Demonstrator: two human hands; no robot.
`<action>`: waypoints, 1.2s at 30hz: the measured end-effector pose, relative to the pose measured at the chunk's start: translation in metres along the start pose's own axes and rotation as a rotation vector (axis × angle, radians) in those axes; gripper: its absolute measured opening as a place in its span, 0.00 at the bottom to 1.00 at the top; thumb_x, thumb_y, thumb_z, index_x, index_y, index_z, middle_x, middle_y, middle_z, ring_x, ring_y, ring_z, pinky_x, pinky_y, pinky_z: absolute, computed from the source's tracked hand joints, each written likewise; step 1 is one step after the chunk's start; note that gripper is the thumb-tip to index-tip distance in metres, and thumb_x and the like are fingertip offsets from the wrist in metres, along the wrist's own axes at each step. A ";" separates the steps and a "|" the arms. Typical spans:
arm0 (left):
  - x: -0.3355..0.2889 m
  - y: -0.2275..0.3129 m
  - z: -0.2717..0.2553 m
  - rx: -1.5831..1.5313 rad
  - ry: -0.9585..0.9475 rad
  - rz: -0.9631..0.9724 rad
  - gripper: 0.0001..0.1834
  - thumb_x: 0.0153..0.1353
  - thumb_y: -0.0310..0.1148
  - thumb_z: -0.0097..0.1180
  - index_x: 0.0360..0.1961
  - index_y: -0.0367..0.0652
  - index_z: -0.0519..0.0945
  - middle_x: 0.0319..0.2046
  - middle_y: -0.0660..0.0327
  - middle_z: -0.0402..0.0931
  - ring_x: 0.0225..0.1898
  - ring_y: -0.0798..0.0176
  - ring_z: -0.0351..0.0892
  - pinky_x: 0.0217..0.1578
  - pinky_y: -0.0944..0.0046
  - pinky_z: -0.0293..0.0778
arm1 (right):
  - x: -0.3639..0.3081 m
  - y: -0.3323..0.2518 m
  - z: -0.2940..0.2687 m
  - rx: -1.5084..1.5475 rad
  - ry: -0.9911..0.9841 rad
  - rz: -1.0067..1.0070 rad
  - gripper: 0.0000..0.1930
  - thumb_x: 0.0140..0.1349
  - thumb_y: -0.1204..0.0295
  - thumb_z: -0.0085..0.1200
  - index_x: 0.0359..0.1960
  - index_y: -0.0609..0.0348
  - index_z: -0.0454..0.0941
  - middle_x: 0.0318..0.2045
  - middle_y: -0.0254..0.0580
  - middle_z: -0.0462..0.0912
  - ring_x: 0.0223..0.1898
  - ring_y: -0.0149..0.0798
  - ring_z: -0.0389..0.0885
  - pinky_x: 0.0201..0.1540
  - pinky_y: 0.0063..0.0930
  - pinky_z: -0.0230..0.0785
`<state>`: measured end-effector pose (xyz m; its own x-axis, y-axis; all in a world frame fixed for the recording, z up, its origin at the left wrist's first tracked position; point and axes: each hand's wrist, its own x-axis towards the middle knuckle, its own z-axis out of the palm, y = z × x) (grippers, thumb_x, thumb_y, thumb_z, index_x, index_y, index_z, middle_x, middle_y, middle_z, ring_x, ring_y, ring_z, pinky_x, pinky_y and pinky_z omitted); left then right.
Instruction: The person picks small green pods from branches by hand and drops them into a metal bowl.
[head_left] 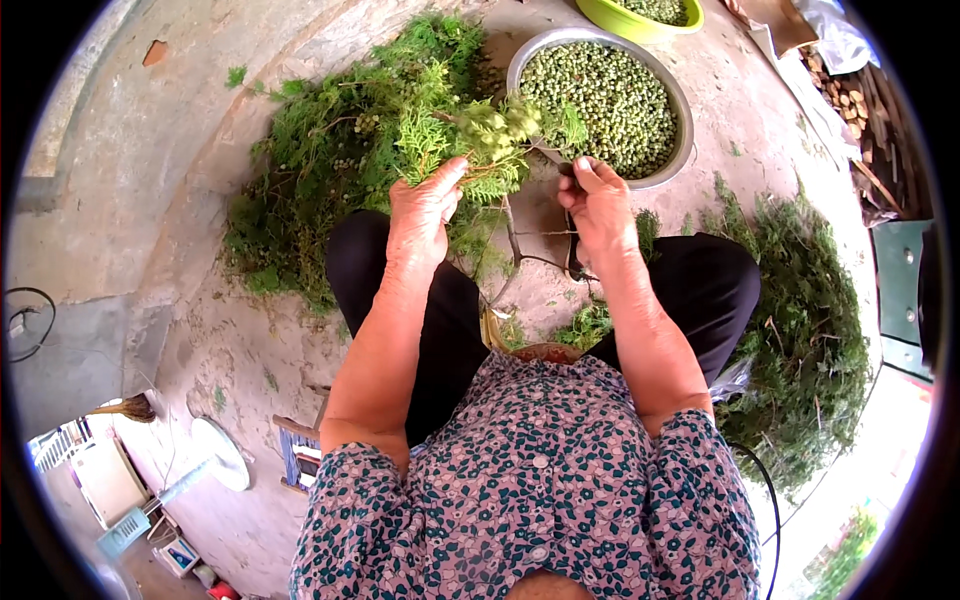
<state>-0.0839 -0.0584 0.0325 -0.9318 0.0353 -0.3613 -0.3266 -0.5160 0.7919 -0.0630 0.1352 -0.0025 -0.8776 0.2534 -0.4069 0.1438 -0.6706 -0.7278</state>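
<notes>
My left hand (425,215) is closed on a leafy green conifer sprig (485,150) with small pale round cones at its tip. The sprig points right, toward my other hand. My right hand (602,205) is wrapped around what looks like a pair of scissors; a grey blade shows near the sprig, a dark handle below the palm, and the rest is hidden by the fingers. Just beyond this hand stands a round metal basin (683,130) filled with small green cones. A large heap of cut conifer branches (300,200) lies beside my left hand.
A yellow-green basin (625,22) with more cones stands at the far edge. Another heap of conifer branches (800,320) lies on the right, with stacked wood (870,120) beyond. A bare twig (514,235) lies between my knees. At lower left are a broom (132,407) and a fan (220,453).
</notes>
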 end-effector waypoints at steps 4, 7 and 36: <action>0.002 -0.005 -0.007 0.042 0.020 0.028 0.06 0.48 0.23 0.60 0.23 0.40 0.75 0.16 0.69 0.69 0.12 0.77 0.61 0.13 0.77 0.52 | -0.012 -0.006 0.007 0.088 -0.176 0.044 0.03 0.56 0.80 0.50 0.32 0.60 0.70 0.24 0.34 0.74 0.24 0.28 0.71 0.23 0.18 0.63; -0.001 -0.006 0.005 0.134 0.099 0.030 0.06 0.47 0.24 0.62 0.23 0.41 0.75 0.17 0.68 0.70 0.13 0.76 0.63 0.13 0.78 0.54 | -0.022 -0.007 0.025 -0.033 -0.185 0.024 0.04 0.55 0.78 0.52 0.33 0.61 0.74 0.22 0.31 0.73 0.19 0.23 0.68 0.17 0.14 0.58; -0.007 -0.018 0.010 0.290 -0.024 0.133 0.09 0.49 0.24 0.59 0.35 0.38 0.79 0.31 0.65 0.78 0.30 0.74 0.73 0.33 0.73 0.68 | -0.028 0.025 0.025 -0.415 -0.058 -0.211 0.09 0.54 0.73 0.55 0.37 0.62 0.76 0.17 0.25 0.71 0.13 0.18 0.59 0.14 0.12 0.50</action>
<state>-0.0732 -0.0411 0.0256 -0.9718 0.0063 -0.2358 -0.2298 -0.2518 0.9401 -0.0461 0.0938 0.0048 -0.9296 0.3070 -0.2037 0.1202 -0.2700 -0.9553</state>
